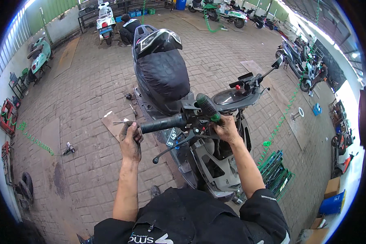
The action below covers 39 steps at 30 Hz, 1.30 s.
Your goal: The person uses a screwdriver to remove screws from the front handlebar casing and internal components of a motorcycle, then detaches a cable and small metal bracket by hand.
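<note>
Left hand [131, 140]: fingers curled around the outer end of the black rubber handlebar grip [162, 123], holding it. Right hand [225, 128]: closed on a green-handled screwdriver [209, 107], handle tilted up, tip hidden at the handlebar's centre. Both sit on the dark grey scooter [166, 81], black brake lever [173, 145] just under the grip, on the brick-paved floor [89, 81].

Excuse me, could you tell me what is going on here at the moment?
A person stands at a dark scooter on a brick floor. The left hand grips the end of the handlebar grip. The right hand holds a green-handled screwdriver at the switch housing beside the brake lever. The front panels look removed.
</note>
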Tool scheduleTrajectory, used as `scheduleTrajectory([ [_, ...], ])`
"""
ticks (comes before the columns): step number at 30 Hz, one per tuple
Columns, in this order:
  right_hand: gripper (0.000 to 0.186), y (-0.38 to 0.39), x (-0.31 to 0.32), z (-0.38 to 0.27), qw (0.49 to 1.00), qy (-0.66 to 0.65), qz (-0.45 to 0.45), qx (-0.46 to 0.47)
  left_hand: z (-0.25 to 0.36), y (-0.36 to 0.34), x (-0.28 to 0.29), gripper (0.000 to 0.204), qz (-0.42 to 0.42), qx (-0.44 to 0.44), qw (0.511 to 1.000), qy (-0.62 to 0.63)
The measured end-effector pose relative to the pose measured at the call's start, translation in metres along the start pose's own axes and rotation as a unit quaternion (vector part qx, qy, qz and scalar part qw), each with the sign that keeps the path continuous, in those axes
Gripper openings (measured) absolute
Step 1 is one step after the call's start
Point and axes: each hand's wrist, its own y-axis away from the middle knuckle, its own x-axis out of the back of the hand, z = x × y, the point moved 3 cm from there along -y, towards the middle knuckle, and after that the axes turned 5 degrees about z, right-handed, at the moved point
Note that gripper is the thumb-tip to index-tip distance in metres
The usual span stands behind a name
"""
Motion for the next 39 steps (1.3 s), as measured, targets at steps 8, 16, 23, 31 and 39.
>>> scheduleTrajectory([
  [8,0.012,0.002,-0.001,0.002,1.000,0.002,0.016,0.020,-0.005,0.003,0.004,0.011,0.008,0.009,1.000,0.011],
  [16,0.012,0.005,-0.006,0.006,0.999,-0.014,0.042,0.029,-0.008,0.005,0.004,0.012,0.006,0.001,1.000,0.005],
  [23,0.012,0.006,-0.010,0.009,0.998,-0.022,0.055,0.030,-0.012,0.005,0.007,0.012,0.009,0.000,1.000,0.007],
  [31,0.013,0.004,-0.009,0.010,0.996,-0.017,0.074,0.048,-0.012,0.008,0.004,0.012,0.018,-0.010,1.000,-0.009],
  [39,0.019,0.006,-0.016,0.011,0.990,-0.052,0.117,0.060,-0.008,0.013,0.004,0.011,0.002,-0.065,0.995,-0.079],
])
